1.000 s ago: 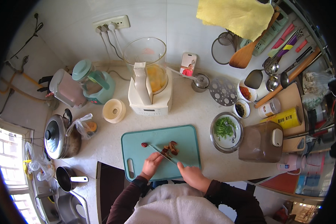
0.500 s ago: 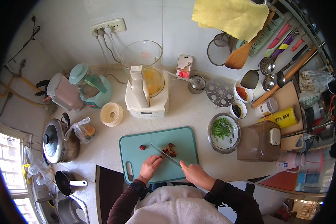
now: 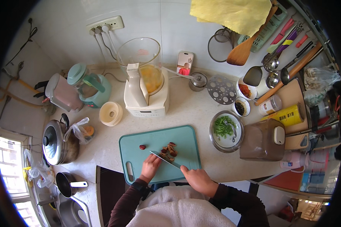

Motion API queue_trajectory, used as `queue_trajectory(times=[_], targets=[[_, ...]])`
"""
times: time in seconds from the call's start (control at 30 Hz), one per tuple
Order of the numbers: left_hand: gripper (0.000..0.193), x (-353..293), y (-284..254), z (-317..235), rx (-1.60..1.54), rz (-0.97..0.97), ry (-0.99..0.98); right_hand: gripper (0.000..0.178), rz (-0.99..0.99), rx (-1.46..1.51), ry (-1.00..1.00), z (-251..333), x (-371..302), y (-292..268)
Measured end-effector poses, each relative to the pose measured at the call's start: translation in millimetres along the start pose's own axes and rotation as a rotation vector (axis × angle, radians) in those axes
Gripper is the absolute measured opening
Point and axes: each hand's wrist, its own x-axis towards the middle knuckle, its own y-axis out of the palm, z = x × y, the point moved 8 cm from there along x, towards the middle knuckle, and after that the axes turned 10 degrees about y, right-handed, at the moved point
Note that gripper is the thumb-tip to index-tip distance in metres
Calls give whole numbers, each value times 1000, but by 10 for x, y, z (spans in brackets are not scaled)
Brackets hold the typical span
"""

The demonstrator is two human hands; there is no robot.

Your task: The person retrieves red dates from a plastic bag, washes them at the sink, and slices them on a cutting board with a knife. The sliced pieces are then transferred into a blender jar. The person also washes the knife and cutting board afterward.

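Note:
A green cutting board (image 3: pixel 151 135) lies on the counter in front of me. My right hand (image 3: pixel 199 180) is closed round the handle of a kitchen knife (image 3: pixel 166 159), whose blade slants up and left across the board. Beside the blade, my left hand (image 3: pixel 150 167) rests on the board with its fingers bent and pressed together; what they pinch, if anything, is hidden. Cut pieces of red date (image 3: pixel 170 147) lie in a small heap just beyond the blade. One whole red date (image 3: pixel 142 146) sits apart, farther left.
Behind the board stands a white food processor (image 3: pixel 146 102) with yellow contents in its clear bowl. A bowl of chopped greens (image 3: pixel 223 127) and a brown container (image 3: pixel 262 142) are at the right. A lidded pot (image 3: pixel 53 142) and a plastic bag (image 3: pixel 78 130) are at the left.
The knife blade has swung slightly left and down, closer to my left fingers. My left hand has shifted a little left. The heap of cut date pieces looks larger and more spread.

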Motion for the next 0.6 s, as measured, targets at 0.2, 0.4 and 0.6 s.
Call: queue_trajectory(times=[0.2,0.4,0.6], targets=[[13,24,-24,-42,28,-40,1,19,-13,-41,19,-12,35,75],[17,70,-55,-78,2,-56,42,36,-47,-27,-2,-168,140,309],[23,9,-80,-105,-2,2,75,44,-50,38,-17,-250,370,306]])
